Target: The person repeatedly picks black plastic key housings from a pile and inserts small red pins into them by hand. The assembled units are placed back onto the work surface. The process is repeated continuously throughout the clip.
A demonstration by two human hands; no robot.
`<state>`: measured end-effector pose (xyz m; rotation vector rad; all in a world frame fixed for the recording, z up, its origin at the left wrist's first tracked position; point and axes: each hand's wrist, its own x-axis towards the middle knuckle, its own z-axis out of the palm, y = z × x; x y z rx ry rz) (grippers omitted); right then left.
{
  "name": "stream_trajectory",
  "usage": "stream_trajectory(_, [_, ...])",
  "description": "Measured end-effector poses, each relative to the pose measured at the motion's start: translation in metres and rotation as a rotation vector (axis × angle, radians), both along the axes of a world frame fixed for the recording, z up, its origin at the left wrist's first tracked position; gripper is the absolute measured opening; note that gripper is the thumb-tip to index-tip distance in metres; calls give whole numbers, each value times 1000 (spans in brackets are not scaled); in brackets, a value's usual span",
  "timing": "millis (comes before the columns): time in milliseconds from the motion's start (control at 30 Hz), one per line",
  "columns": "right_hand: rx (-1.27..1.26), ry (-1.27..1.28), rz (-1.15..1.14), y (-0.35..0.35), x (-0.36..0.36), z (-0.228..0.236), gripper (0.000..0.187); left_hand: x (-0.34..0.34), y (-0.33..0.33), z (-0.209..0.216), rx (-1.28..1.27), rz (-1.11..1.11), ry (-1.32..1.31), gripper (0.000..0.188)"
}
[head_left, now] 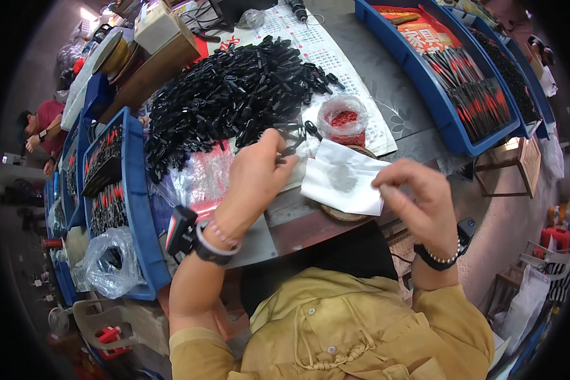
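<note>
Glossy black plastic pieces (225,95); matt white paper (363,193); smooth plastic bin (419,81).

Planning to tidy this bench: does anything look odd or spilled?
The white paper at the right hand has a grey patch near its middle, odd against the white; I cannot tell whether it is a stain.

Observed grey surface (383,63) at centre, marked with pale floral motif. Noted wooden-framed stool (531,166) at right, just beyond surface edge. Found pale plastic chair (80,318) at lower left; found second pale chair (554,275) at far right, partly obscured. Recorded pinkish-grey floor (503,221) at right. Logged bright light patch (90,12) at upper left; could not determine source.
</note>
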<state>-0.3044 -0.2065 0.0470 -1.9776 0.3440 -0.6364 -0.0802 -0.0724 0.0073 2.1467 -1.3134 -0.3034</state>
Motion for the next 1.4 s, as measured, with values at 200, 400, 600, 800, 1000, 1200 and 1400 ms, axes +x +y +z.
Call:
stream_trajectory(200, [-334,128,-69,-42,47,-2,9,-21,55,34,-138,161,982,19])
stream_trajectory(400, [-715,606,20,-53,95,-20,15,-33,98,18,-411,210,1624,20])
stream_trajectory(600, [-806,688,21,-61,114,-31,10,-36,110,8,-468,214,1618,24])
stream_trajectory(800, [-688,700,132,-73,119,-31,9,-35,114,12,-400,118,1670,33])
stream_trajectory(1000, [-612,528,13,-63,106,-30,12,-45,113,11,-409,176,1587,27])
stream_trajectory(1200, [-487,350,-73,-55,101,-18,8,-52,111,18,-307,90,1507,24])
stream_trajectory(1400, [253,167,148,11,72,2,6,-61,103,21,-414,210,1540,23])
